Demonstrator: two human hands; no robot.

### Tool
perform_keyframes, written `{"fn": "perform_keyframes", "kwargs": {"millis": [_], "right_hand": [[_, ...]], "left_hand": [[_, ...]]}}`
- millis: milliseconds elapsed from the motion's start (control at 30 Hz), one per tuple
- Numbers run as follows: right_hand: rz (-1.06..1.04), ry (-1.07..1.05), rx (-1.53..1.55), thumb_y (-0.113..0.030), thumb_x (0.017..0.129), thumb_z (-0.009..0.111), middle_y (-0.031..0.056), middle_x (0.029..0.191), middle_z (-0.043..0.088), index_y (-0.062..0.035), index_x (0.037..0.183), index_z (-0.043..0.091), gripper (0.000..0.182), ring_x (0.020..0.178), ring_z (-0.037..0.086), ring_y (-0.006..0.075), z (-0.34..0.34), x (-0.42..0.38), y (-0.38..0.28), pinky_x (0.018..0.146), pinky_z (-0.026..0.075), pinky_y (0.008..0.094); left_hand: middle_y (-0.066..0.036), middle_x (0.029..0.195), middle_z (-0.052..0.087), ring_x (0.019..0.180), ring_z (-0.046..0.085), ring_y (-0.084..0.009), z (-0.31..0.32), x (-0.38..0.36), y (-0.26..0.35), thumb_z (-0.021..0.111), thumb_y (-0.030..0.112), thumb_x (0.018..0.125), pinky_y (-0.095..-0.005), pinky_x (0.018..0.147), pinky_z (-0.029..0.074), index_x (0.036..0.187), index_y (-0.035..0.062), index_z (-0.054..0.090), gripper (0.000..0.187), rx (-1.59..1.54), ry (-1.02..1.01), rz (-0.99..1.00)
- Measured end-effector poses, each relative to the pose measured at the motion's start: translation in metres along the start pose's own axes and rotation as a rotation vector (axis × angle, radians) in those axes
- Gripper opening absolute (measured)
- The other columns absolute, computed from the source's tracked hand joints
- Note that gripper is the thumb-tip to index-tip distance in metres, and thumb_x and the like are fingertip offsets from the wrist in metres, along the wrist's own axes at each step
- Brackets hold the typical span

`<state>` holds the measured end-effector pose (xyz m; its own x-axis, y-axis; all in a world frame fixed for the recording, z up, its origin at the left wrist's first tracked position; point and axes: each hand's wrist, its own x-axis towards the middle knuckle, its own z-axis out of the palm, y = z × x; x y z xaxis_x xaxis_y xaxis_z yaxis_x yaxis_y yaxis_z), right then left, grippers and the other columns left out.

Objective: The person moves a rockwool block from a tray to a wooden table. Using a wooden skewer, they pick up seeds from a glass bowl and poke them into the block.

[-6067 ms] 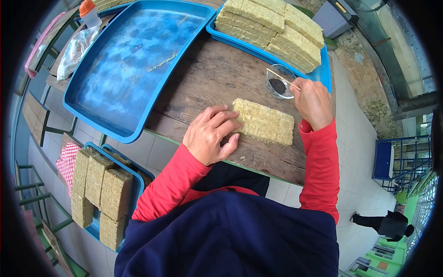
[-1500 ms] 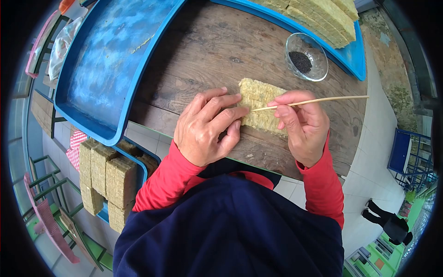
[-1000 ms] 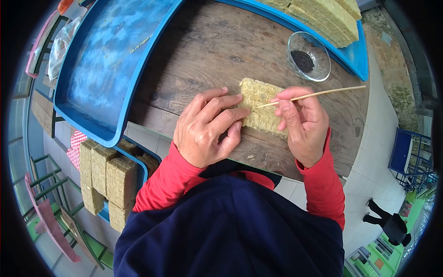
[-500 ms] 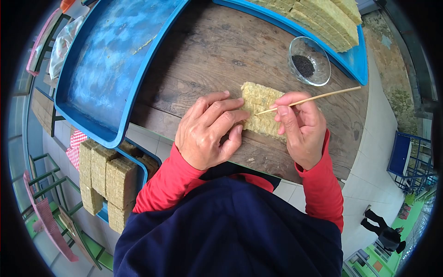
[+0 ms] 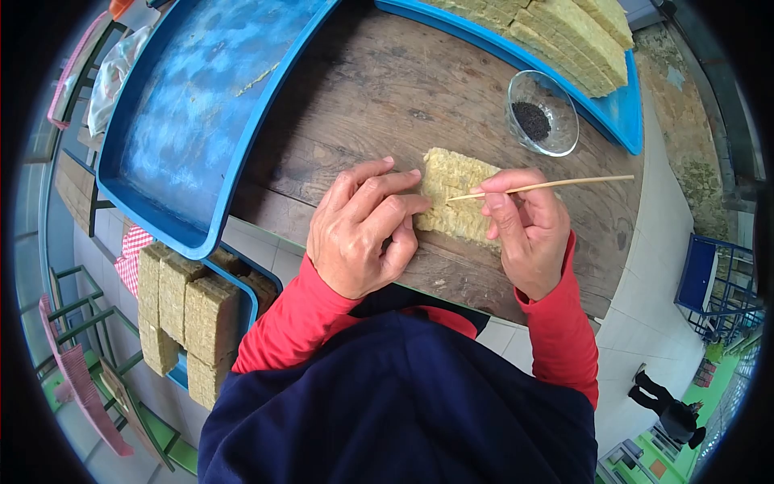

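A yellowish fibrous block (image 5: 463, 211) lies on the wooden table. My right hand (image 5: 528, 230) pinches a thin wooden stick (image 5: 576, 182) between thumb and fingers, and the stick's tip touches the block's upper face. At the block's left edge rests my left hand (image 5: 363, 226), its fingers apart and curved, the fingertips against or just beside the block. Beyond my right hand stands a clear glass bowl (image 5: 564, 133) with small dark grains (image 5: 531, 121) in it.
An empty-looking blue tray (image 5: 173, 137) lies at the left. Another blue tray (image 5: 625, 121) holds stacked yellowish slabs (image 5: 564, 40) at the top right. More blocks (image 5: 211, 319) stand in a tray lower left. A person (image 5: 677, 415) is far off at the right.
The outer end of the stick has dipped slightly, so it lies flatter. My left hand has shifted a little to the left. The rest looks much the same.
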<state>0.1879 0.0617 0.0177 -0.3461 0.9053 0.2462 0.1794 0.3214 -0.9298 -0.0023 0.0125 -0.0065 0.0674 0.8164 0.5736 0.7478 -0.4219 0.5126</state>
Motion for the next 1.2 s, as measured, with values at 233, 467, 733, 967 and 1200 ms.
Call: {"fn": "perform_keyframes", "kwargs": {"millis": [233,467,733,967,1200], "right_hand": [[0.007,-0.002,-0.001,-0.001,0.090,0.060,0.0030,0.083,0.063,-0.0009,0.095,0.063,0.005,0.059,0.050,0.0035,0.0018,0.0000,-0.0006,0.050,0.039,0.0200],[0.004,0.004,-0.029,-0.001,0.091,0.059,0.0030,0.082,0.062,-0.0010,0.095,0.061,0.004,0.060,0.052,0.0042,0.0002,-0.0005,0.0018,0.051,0.040,0.0201],[0.011,-0.003,0.003,0.000,0.091,0.057,0.0043,0.083,0.062,-0.0008,0.097,0.059,0.007,0.064,0.056,0.0052,-0.0006,-0.0003,0.0009,0.055,0.043,0.0193],[0.017,-0.003,0.002,0.000,0.090,0.057,0.0048,0.084,0.062,-0.0004,0.096,0.060,0.006,0.063,0.055,0.0055,0.0002,-0.0004,0.0017,0.053,0.043,0.0201],[0.025,-0.018,-0.032,-0.002,0.090,0.059,0.0036,0.081,0.063,-0.0011,0.096,0.061,0.006,0.059,0.053,0.0050,-0.0003,-0.0002,0.0008,0.052,0.042,0.0204]], "left_hand": [[-0.004,0.101,0.065,0.101,0.059,-0.0282,0.0001,0.0005,-0.0003,0.062,0.003,0.062,-0.0363,0.082,0.052,0.082,0.0106,0.067,0.022,-0.011,-0.020,0.012],[-0.005,0.100,0.065,0.101,0.059,-0.0285,0.0004,0.0007,0.0011,0.062,0.003,0.062,-0.0366,0.082,0.052,0.082,0.0105,0.067,0.022,-0.008,-0.019,0.006],[-0.008,0.097,0.068,0.099,0.061,-0.0318,-0.0008,0.0022,0.0038,0.059,-0.003,0.063,-0.0376,0.083,0.050,0.082,0.0080,0.069,0.024,-0.053,-0.015,-0.030],[-0.007,0.097,0.068,0.099,0.061,-0.0318,-0.0006,0.0019,0.0037,0.059,-0.003,0.063,-0.0377,0.083,0.050,0.082,0.0081,0.069,0.024,-0.056,-0.018,-0.033],[-0.007,0.099,0.068,0.100,0.061,-0.0318,-0.0016,0.0023,0.0037,0.062,0.001,0.064,-0.0380,0.084,0.050,0.082,0.0099,0.069,0.022,-0.051,-0.035,-0.013]]}}
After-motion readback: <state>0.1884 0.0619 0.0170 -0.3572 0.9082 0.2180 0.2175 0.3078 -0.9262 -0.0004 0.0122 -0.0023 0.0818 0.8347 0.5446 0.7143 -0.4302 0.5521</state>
